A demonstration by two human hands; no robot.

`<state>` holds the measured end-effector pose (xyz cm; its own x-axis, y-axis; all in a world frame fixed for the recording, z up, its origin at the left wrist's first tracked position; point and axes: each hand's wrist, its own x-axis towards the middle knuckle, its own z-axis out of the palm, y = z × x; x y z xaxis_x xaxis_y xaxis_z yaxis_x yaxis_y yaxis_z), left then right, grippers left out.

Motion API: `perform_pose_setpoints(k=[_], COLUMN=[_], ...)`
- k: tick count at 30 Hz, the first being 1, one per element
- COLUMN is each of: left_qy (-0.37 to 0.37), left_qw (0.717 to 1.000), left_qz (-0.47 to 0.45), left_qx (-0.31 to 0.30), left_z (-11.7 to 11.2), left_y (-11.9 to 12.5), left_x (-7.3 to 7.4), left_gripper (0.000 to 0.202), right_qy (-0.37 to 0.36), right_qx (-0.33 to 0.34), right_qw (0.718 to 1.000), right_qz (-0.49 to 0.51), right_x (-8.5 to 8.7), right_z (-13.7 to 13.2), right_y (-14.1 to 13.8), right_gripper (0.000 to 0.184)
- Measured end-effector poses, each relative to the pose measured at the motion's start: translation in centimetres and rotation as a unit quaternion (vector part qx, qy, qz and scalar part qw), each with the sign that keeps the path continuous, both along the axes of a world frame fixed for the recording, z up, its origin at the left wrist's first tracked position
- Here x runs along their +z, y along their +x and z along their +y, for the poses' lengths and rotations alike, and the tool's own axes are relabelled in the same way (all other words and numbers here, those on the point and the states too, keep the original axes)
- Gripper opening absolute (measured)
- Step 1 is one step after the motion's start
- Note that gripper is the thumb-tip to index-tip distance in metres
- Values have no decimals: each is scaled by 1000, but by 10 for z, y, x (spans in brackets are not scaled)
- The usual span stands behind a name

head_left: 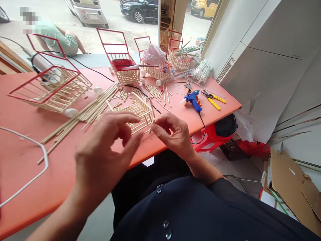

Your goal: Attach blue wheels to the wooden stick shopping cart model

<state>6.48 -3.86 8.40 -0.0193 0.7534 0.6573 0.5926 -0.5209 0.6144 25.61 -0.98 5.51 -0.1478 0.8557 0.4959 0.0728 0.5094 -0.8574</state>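
Note:
My left hand [105,147] is raised over the front of the table, thumb and fingers apart and nothing between them. Close to the right, my right hand [174,134] pinches a short wooden stick [151,127] between thumb and forefinger. Just behind both hands sits a small open frame [144,115] of bare wooden sticks, partly covered by my left fingers. The held stick overlaps the frame's near right corner in view; whether they touch I cannot tell.
Long wooden sticks [75,120] lie left of the frame. Behind stand small red-trimmed stick carts [125,72]. At right are a blue glue gun [193,98] with a cord, yellow-handled pliers [214,100] and clear glue sticks [203,71]. A white bent rod [45,155] crosses the left side.

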Motion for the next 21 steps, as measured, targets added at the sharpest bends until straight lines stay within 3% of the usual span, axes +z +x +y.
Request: perform_pose_setpoints(k=[2, 5, 8, 16, 21], left_qy=[8, 50, 74, 31, 58], left_qw=[999, 996, 994, 996, 997], left_qz=[35, 76, 82, 77, 52], left_qx=[-39, -25, -9, -15, -15], left_z=[-6, -4, 0, -1, -1], left_y=[11, 21, 24, 30, 30], left_x=[-15, -31, -38, -53, -58], left_gripper=[26, 7, 10, 27, 12], right_qy=[32, 66, 78, 95, 63], right_qx=[18, 30, 22, -38, 54], right_qw=[999, 997, 993, 977, 977], right_qz=[-17, -39, -80, -186, -196], right_x=[2, 3, 2, -12, -13], right_z=[-4, -7, -8, 0, 0], right_y=[3, 5, 8, 18, 26], right_gripper=[22, 14, 13, 15, 20])
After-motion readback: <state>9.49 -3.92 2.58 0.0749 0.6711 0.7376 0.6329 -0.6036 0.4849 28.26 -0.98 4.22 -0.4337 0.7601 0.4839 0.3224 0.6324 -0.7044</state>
